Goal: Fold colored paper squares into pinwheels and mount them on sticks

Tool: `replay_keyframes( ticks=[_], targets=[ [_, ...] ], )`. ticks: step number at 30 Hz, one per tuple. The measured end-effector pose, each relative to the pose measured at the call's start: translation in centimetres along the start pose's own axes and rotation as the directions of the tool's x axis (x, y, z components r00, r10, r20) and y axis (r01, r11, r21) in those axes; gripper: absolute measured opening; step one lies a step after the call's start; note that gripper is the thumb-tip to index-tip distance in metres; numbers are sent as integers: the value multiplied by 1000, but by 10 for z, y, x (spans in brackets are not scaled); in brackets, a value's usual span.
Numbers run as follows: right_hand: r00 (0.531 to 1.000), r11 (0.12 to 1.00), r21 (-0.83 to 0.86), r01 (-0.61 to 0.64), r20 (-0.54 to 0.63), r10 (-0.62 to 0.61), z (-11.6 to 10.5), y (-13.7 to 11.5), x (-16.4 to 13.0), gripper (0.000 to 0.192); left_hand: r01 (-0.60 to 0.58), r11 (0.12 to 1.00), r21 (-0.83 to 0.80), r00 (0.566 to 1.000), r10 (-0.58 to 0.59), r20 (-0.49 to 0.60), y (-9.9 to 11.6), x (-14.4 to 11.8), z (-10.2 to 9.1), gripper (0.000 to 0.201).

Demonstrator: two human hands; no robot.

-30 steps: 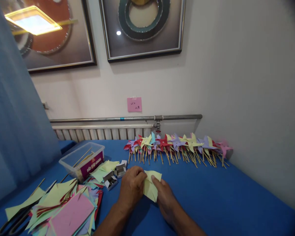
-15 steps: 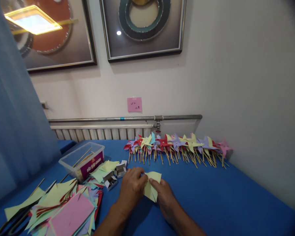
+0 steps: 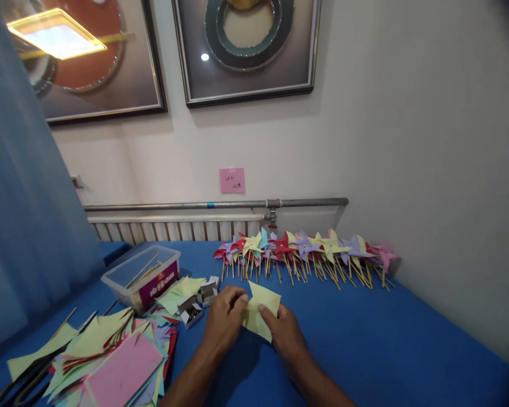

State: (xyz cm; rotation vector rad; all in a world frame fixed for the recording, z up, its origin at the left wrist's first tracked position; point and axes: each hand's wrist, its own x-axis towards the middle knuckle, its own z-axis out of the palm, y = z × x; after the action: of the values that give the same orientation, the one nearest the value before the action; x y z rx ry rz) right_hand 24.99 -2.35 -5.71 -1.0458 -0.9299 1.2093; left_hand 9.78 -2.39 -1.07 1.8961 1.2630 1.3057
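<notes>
Pale yellow-green paper sheet (image 3: 261,310), thin, cut w/ pointed corners, partly folded. Held just above blue tabletop, roughly centre-front, tilted w/ one point up toward the wall. Upper flap flat & lit; lower part creased, in shadow. Left edge pinched at fingertips of left hand (image 3: 225,321); lower right edge under thumb & fingers of right hand (image 3: 285,334). Hands close together, nearly touching across the sheet. Paper's underside not visible.
</notes>
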Motion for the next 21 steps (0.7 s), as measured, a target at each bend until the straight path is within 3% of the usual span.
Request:
replay_keyframes(
  ticks=[3, 7, 15, 21],
  targets=[
    [999, 988, -145, 45, 5, -45, 1, -4, -3, 34, 268, 924, -272, 963, -252, 93, -8, 5, 4, 22],
    [998, 962, -267, 61, 34, -54, 2, -7, -6, 36, 404, 795, -453, 915, -349, 204, -19, 7, 10, 30],
    [997, 964, -258, 61, 69, -44, 3, -4, -5, 29, 406, 759, -509, 913, -353, 204, -18, 7, 11, 32],
    [998, 995, -90, -50, 28, 53, 0, 0, 1, 31, 415, 781, -467, 909, -380, 173, -17, 8, 11, 30]
  ],
)
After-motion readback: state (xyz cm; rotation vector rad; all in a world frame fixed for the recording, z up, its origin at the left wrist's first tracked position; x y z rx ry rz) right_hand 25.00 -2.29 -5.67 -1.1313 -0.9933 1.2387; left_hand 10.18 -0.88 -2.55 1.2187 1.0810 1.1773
